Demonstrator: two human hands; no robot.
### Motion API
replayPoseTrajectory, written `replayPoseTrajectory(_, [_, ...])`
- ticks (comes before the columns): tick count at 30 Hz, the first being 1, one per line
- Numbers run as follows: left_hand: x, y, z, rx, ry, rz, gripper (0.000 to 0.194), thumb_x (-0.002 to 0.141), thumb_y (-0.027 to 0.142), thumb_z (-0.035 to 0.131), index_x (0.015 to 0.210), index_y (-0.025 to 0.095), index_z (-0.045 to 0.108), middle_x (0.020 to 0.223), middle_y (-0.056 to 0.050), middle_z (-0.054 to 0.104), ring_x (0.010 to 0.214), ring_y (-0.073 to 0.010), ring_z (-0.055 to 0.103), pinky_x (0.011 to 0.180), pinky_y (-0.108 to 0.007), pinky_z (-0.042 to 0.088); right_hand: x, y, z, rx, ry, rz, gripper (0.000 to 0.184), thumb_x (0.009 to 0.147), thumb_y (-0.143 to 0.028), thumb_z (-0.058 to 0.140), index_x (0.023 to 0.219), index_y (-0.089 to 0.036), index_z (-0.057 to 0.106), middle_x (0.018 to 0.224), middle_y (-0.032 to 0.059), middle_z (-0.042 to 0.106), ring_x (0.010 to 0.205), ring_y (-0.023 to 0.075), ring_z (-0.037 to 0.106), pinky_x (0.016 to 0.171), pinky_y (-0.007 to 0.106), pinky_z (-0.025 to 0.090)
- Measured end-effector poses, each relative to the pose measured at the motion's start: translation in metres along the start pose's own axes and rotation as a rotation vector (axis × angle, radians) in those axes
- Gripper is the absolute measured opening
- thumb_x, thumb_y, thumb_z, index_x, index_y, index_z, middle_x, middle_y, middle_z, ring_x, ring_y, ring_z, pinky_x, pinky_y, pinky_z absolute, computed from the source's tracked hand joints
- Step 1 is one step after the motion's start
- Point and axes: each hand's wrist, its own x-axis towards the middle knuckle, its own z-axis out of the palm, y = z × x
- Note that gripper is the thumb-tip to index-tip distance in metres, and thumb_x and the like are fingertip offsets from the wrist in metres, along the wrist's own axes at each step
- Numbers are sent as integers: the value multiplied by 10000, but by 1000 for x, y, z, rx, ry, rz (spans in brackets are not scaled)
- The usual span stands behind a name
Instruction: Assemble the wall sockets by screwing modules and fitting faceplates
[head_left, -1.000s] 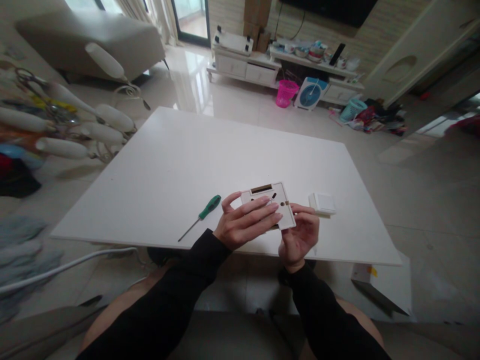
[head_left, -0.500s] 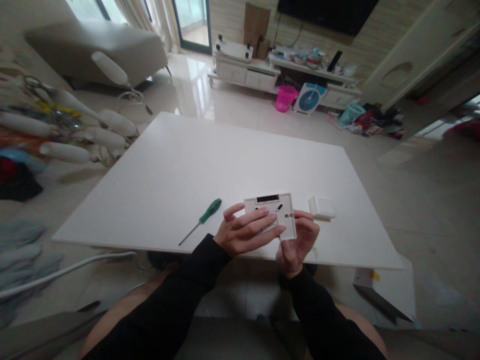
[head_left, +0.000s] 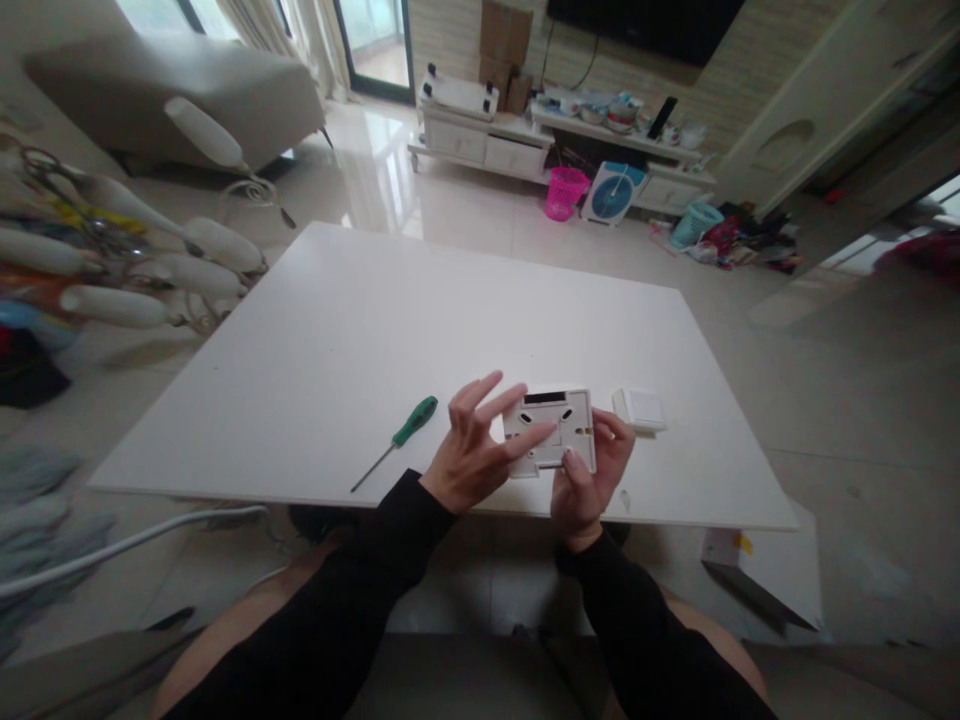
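Observation:
My right hand (head_left: 592, 480) grips a white plastic mounting plate (head_left: 581, 410) by its right side and lower edge, thumb on the face towards me. This plate is square, with a dark rectangular opening along the top and several small slots and holes. My left hand (head_left: 472, 450) is open at the plate's left side, fingers spread, one digit stretched across its face. Whether that digit presses on it I cannot tell. To the left on the table lies a green-handled screwdriver (head_left: 415, 422), its shaft pointing towards me. A small white square box-like piece (head_left: 640, 410) rests right of my right hand.
The white table (head_left: 420, 300) spreads out before me. A small pale piece (head_left: 625, 498) lies near its front edge. Beyond are a pink basket (head_left: 564, 193), a blue-and-white fan (head_left: 613, 193) and a white TV cabinet (head_left: 465, 140). A lamp with white shades (head_left: 202, 130) stands at left.
My left hand's fingers have lifted and spread from the plate's face, uncovering more of its slots. My right thumb has come up onto the plate's face. The view has shifted slightly.

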Motion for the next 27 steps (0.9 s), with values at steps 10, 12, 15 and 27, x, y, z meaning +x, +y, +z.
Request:
replayPoseTrajectory(10, [5, -2, 1, -1028, -104, -842, 524, 862, 297, 712, 1366, 274, 571, 1177, -75, 643, 982, -191, 668, 754, -278, 588, 3, 4, -1, -9, -22, -38, 495, 832, -329, 679, 1313, -282, 576, 1228, 69, 581, 985, 227, 624, 799, 364, 542])
replayPoseTrajectory(12, [9, -1, -1, -1052, -104, -930, 468, 878, 364, 744, 1305, 238, 602, 1098, -68, 675, 959, -188, 675, 730, -262, 579, 2, 3, -1, -11, -49, -28, 506, 833, -344, 676, 1326, -272, 588, 1237, 77, 592, 992, 236, 627, 794, 368, 543])
replayPoseTrajectory(15, [13, -1, -3, -1110, -119, -1027, 515, 856, 423, 783, 1283, 201, 601, 1098, -87, 718, 965, -205, 704, 756, -292, 598, 1, 1, 1, -6, -48, 3, 522, 826, -380, 674, 1328, -256, 606, 1221, 81, 612, 998, 246, 630, 796, 374, 548])
replayPoseTrajectory(27, [11, -1, 1, -1216, -104, -1151, 588, 764, 443, 872, 1235, 164, 656, 1119, -115, 768, 983, -239, 746, 791, -324, 606, 1, -9, 2, -30, -67, 39, 625, 813, -483, 619, 1385, -234, 582, 1204, 99, 618, 999, 275, 645, 778, 405, 581])
